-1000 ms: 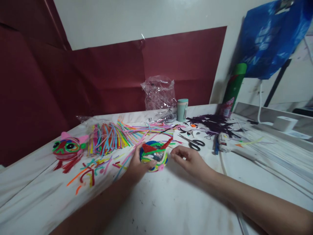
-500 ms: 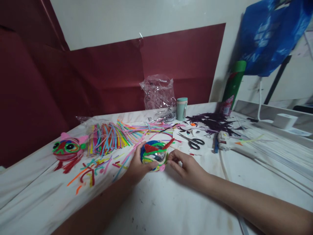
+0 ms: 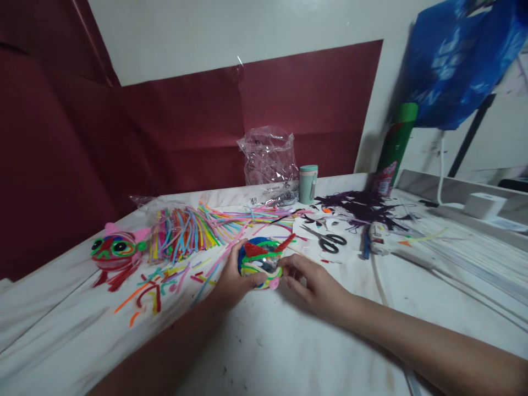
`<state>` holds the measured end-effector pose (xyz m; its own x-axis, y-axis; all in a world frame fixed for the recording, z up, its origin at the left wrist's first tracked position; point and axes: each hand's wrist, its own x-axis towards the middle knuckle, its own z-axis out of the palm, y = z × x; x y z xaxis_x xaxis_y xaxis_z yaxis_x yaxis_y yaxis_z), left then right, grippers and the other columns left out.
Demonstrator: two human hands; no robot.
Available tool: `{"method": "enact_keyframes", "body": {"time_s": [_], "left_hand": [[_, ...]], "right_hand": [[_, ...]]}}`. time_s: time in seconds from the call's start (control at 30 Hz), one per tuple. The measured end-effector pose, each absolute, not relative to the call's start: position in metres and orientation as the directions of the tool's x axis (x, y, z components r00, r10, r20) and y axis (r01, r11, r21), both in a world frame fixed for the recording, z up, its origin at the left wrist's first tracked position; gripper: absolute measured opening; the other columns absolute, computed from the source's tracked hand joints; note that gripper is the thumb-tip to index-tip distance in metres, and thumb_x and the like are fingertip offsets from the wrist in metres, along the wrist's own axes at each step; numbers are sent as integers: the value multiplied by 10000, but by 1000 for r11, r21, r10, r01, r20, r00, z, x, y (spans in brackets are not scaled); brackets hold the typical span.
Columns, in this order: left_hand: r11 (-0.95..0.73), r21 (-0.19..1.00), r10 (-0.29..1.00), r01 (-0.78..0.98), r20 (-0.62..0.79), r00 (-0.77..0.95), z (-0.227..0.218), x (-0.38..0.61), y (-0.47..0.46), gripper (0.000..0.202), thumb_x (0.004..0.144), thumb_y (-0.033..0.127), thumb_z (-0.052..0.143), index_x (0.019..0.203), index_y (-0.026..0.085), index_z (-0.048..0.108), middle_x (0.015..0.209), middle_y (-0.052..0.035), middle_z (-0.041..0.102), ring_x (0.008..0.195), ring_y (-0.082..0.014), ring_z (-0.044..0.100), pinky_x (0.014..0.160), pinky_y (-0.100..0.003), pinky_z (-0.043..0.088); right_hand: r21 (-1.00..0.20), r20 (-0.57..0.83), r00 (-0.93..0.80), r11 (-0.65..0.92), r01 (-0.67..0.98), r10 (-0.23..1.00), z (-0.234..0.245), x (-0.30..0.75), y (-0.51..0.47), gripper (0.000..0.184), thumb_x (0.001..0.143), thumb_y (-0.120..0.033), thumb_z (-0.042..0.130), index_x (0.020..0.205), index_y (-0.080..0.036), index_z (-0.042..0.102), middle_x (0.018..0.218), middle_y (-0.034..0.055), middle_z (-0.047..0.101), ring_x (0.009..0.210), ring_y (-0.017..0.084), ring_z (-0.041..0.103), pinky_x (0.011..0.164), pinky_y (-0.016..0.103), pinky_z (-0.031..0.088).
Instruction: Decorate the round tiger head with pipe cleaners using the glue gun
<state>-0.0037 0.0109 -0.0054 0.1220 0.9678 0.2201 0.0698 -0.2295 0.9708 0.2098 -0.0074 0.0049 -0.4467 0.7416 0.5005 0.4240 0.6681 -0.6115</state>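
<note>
My left hand (image 3: 234, 279) is wrapped round the left side of a clear ball (image 3: 270, 265) partly covered with coloured pipe cleaners. Blue, green, yellow and white strips curve over it, and two red pieces stick up on top. A pink round bit sits low on its front. At the ball's right edge, my right hand (image 3: 306, 279) has its fingertips pinched together; what lies between them is hidden. Behind the right hand lie black-handled scissors (image 3: 330, 242), blades spread, on white paper. Cut pipe cleaner pieces (image 3: 159, 289) are scattered left of the ball.
A finished-looking pipe cleaner figure (image 3: 116, 250) with big eyes stands far left. Bundled pipe cleaners (image 3: 185, 234) lie beside it in plastic. Behind are a clear bag (image 3: 270, 159), a mint cup (image 3: 308, 184) and purple shreds (image 3: 358, 208). A glue gun (image 3: 378, 238) with its cord lies right.
My right fingers have shifted slightly against the ball's right edge. The left hand keeps its hold on the ball. The whole view has moved a little.
</note>
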Motion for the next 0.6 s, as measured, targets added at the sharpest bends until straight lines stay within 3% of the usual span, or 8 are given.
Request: {"method": "enact_keyframes", "body": {"time_s": [0.6], "left_hand": [[-250, 967, 961, 54, 241, 135, -8, -6, 13, 938, 568, 331, 841, 1361, 196, 359, 1228, -128, 587, 1158, -326, 536, 987, -440, 402]], "right_hand": [[-632, 488, -460, 663, 401, 742, 4, 210, -7, 189, 862, -214, 432, 1020, -163, 522, 808, 60, 580, 696, 168, 549, 625, 292, 477]]}}
